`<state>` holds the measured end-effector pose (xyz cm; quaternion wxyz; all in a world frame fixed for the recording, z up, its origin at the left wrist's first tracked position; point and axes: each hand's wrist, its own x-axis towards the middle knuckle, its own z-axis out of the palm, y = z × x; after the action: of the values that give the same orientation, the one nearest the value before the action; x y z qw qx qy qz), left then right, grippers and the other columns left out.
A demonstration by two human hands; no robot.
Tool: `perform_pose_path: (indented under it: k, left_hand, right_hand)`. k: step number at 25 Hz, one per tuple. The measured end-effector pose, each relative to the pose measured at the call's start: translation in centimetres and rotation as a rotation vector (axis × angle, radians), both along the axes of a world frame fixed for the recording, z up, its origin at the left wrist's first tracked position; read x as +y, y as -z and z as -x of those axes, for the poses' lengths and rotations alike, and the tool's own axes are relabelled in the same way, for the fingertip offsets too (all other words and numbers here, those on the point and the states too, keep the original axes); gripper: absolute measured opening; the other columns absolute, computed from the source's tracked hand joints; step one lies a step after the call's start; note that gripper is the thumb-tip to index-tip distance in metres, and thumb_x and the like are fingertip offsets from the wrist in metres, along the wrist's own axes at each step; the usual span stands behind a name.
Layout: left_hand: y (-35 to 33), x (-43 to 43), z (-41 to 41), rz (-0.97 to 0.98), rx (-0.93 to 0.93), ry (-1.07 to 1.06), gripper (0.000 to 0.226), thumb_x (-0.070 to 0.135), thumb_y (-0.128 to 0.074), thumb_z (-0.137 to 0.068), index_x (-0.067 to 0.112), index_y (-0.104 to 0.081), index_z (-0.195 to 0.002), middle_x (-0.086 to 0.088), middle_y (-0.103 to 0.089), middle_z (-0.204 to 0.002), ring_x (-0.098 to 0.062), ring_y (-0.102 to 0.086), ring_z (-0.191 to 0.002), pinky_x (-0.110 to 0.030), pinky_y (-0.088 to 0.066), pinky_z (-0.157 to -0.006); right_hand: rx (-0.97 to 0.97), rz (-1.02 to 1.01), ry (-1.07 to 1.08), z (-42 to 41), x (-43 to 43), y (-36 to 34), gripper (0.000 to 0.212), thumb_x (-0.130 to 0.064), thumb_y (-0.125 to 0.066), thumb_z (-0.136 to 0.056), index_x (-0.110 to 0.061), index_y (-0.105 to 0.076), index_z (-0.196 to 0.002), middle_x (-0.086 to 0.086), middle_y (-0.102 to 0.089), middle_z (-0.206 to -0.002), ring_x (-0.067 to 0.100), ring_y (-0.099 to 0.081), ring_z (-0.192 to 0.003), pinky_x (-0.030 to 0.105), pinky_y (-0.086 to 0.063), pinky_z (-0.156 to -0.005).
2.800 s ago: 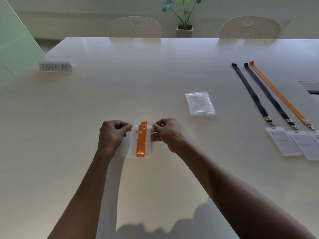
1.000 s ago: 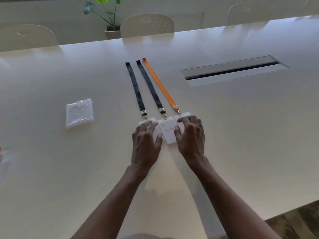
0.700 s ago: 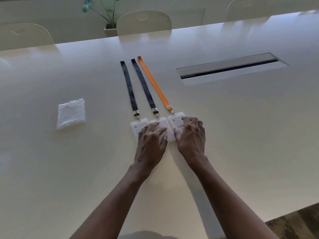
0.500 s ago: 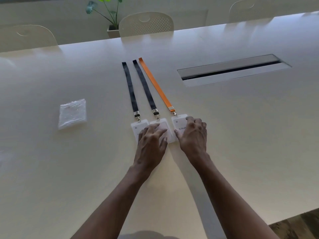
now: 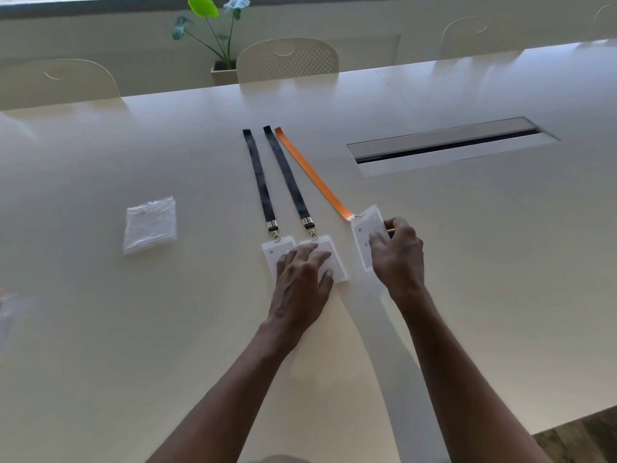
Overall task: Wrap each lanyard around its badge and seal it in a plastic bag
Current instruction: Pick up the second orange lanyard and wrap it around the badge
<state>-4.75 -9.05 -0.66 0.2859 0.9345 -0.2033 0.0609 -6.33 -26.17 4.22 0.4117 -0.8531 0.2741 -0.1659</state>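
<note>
Where the orange lanyard (image 5: 314,175) lies on the counter (image 5: 467,262), its long axis runs diagonally: free end far and to the left, clip end nearer and to the right. Its badge (image 5: 362,233) hangs on that clip, with the long axis pointing away from me, top edge far and bottom edge near. It sits right of the other two badges, apart from them.

My right grip (image 5: 397,255) is clamped on this badge, thumb on the printed face and fingers curled round the right edge. Whether the badge is clear of the counter I cannot tell.

My left grip (image 5: 300,282) is released. Its fingers are straight and spread, lying flat on the middle badge (image 5: 337,262) and overlapping the left badge (image 5: 272,253).

The left dark lanyard (image 5: 258,175) and the middle dark lanyard (image 5: 287,175) lie straight, side by side, left of the orange one, each running away from me from its badge. A stack of bags (image 5: 150,225) lies well to the left.
</note>
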Motion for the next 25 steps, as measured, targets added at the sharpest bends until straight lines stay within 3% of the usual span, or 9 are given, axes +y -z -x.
perform_pose_path:
  k: [3, 6, 8, 10, 13, 17, 21, 23, 25]
  left_hand:
    - [-2.4, 0.3, 0.1, 0.244, 0.096, -0.004, 0.042, 0.037, -0.059, -0.105, 0.016, -0.064, -0.141, -0.006, -0.064, -0.146, -0.021, -0.056, -0.137, -0.039, -0.042, -0.115]
    - [-6.1, 1.9, -0.1, 0.682, 0.375, -0.011, 0.041, 0.045, -0.056, -0.106, 0.016, -0.069, -0.131, 0.0, -0.076, -0.127, -0.014, -0.071, -0.117, -0.034, -0.06, -0.094]
    - [-8.4, 4.2, -0.1, 0.937, 0.518, -0.032, 0.033, 0.039, -0.059, -0.106, 0.013, -0.073, -0.12, 0.0, -0.08, -0.109, -0.015, -0.077, -0.101, -0.026, -0.062, -0.079]
    - [-10.0, 7.1, 0.1, 1.078, 0.595, -0.063, 0.029, 0.03, -0.063, -0.104, 0.007, -0.073, -0.119, -0.007, -0.08, -0.108, -0.023, -0.077, -0.102, -0.031, -0.063, -0.082]
    - [-11.4, 11.7, 0.9, 1.195, 0.626, -0.057, 0.023, 0.019, -0.067, -0.099, 0.004, -0.072, -0.116, -0.016, -0.078, -0.111, -0.029, -0.075, -0.104, -0.041, -0.063, -0.09]
    - [-13.2, 17.1, 2.7, 1.262, 0.588, -0.093, 0.02, 0.025, -0.074, -0.084, 0.012, -0.077, -0.099, -0.009, -0.081, -0.097, -0.02, -0.077, -0.091, -0.035, -0.066, -0.078]
    - [-13.9, 21.8, 3.8, 1.273, 0.633, -0.156, 0.022, 0.023, -0.071, -0.092, 0.009, -0.076, -0.108, -0.01, -0.081, -0.1, -0.019, -0.078, -0.09, -0.033, -0.065, -0.069]
    - [-14.0, 23.5, 4.2, 1.245, 0.65, -0.177, 0.024, 0.022, -0.067, -0.098, 0.006, -0.074, -0.115, -0.012, -0.081, -0.102, -0.019, -0.078, -0.09, -0.032, -0.063, -0.067]
    - [-13.9, 24.8, 4.5, 1.235, 0.632, -0.19, 0.022, 0.022, -0.066, -0.1, 0.008, -0.075, -0.114, -0.012, -0.081, -0.102, -0.019, -0.078, -0.089, -0.032, -0.063, -0.067]
  right_hand:
    - [-0.138, -0.104, -0.049, 0.7, 2.1, -2.4, 0.016, -0.018, -0.066, -0.097, -0.011, -0.065, -0.111, 0.007, -0.076, -0.102, 0.023, -0.074, -0.087, 0.042, -0.065, -0.079]
    - [-0.203, -0.315, -0.185, 1.8, 5.2, -4.4, 0.021, -0.021, -0.074, -0.096, -0.014, -0.065, -0.113, 0.003, -0.076, -0.104, 0.015, -0.077, -0.088, 0.031, -0.067, -0.074]
    - [-0.224, -0.457, -0.264, 2.3, 7.7, -5.5, 0.023, -0.022, -0.076, -0.095, -0.013, -0.066, -0.114, 0.002, -0.077, -0.103, 0.014, -0.078, -0.088, 0.025, -0.065, -0.071]
    - [-0.257, -0.545, -0.321, 2.8, 10.1, -6.2, 0.021, -0.021, -0.077, -0.094, -0.013, -0.068, -0.111, 0.002, -0.079, -0.1, 0.012, -0.079, -0.088, 0.024, -0.064, -0.07]
    - [-0.276, -0.551, -0.417, 3.1, 13.8, -6.7, 0.019, -0.022, -0.076, -0.095, -0.013, -0.068, -0.11, 0.004, -0.079, -0.103, 0.015, -0.078, -0.094, 0.03, -0.066, -0.077]
    - [-0.324, -0.47, -0.433, 2.7, 18.1, -6.4, 0.009, -0.022, -0.058, -0.106, -0.019, -0.065, -0.109, 0.002, -0.075, -0.106, 0.015, -0.072, -0.099, 0.031, -0.061, -0.08]
    - [-0.356, -0.169, -0.595, 2.6, 21.7, -6.0, 0.048, -0.005, -0.062, -0.098, -0.02, -0.052, -0.142, -0.004, -0.063, -0.136, 0.008, -0.06, -0.12, 0.026, -0.053, -0.098]
    - [-0.354, -0.17, -0.699, 2.5, 23.8, -5.6, 0.053, -0.004, -0.071, -0.093, -0.014, -0.055, -0.142, 0.0, -0.066, -0.136, 0.013, -0.062, -0.124, 0.036, -0.055, -0.104]
    - [-0.369, -0.239, -0.723, 2.4, 25.7, -5.3, 0.045, 0.001, -0.073, -0.091, -0.012, -0.064, -0.134, 0.0, -0.073, -0.125, 0.017, -0.068, -0.118, 0.046, -0.059, -0.099]
